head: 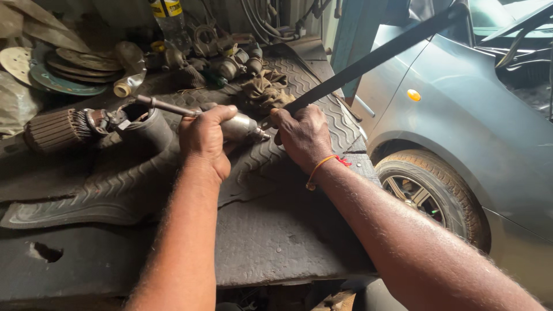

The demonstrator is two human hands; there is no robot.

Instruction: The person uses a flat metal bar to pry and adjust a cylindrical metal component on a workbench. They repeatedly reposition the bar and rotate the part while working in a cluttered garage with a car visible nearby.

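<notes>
We find left hand (204,138) clamped round metal tool (242,126), right hand (302,138) gripping black bar (374,57) at tool tip (264,135). Joining unfinished, we judge.

Cluttered rubber-matted workbench (276,230) beside a grey car (461,126), daylit garage.

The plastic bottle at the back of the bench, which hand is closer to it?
Left. The left hand grips a metal tool just below the plastic bottle. The right hand holds a long dark bar farther off to the side.
</notes>
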